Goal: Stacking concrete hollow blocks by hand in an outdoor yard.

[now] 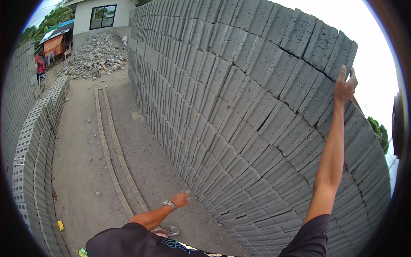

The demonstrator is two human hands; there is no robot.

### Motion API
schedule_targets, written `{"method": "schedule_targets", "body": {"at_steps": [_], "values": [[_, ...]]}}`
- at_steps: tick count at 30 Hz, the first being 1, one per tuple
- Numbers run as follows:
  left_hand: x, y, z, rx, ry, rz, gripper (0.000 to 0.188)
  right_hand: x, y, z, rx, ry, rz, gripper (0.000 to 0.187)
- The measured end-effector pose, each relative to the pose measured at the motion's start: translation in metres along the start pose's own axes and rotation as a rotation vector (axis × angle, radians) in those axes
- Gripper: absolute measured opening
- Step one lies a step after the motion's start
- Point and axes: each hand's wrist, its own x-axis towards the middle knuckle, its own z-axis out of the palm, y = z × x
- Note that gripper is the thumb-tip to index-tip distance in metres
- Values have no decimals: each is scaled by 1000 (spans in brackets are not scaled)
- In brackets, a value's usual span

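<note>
A tall wall of stacked grey concrete blocks point(239, 85) fills the middle and right. My right arm reaches up to its top right end. There my right hand point(345, 88) grips the lower edge of the end concrete block point(341, 55) in the upper row, fingers up around its outer corner. My left hand point(180, 199) hangs low near the foot of the wall, apart from the blocks. Its fingers look curled in, somewhat blurred, and nothing shows in them. A grey watch or bracelet point(169, 205) sits on that wrist.
Two long narrow strips point(112, 141) run along the dirt ground point(77, 128). Lower rows of hollow blocks point(32, 137) line the left side. A rubble heap point(100, 55) lies at the back before a pale building point(81, 19). Yellow litter point(60, 225) lies at lower left.
</note>
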Motion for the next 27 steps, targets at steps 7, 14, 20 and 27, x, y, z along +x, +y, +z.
{"method": "schedule_targets", "body": {"at_steps": [7, 14, 20, 27], "values": [[-557, -267, -50, -34, -38, -1458, 41, -444, -98, -97, 305, -856, 532, 39], [-695, -309, -89, -375, 1550, -1521, 16, -753, -313, -301, 522, -2744, 789, 59], [-582, -426, -100, -881, 1141, -1494, 7, -789, -392, -209, 349, -2391, 802, 51], [-475, -555, -242, -822, 654, -1326, 26, -852, -488, -145, -190, -2004, 1327, 37]]}}
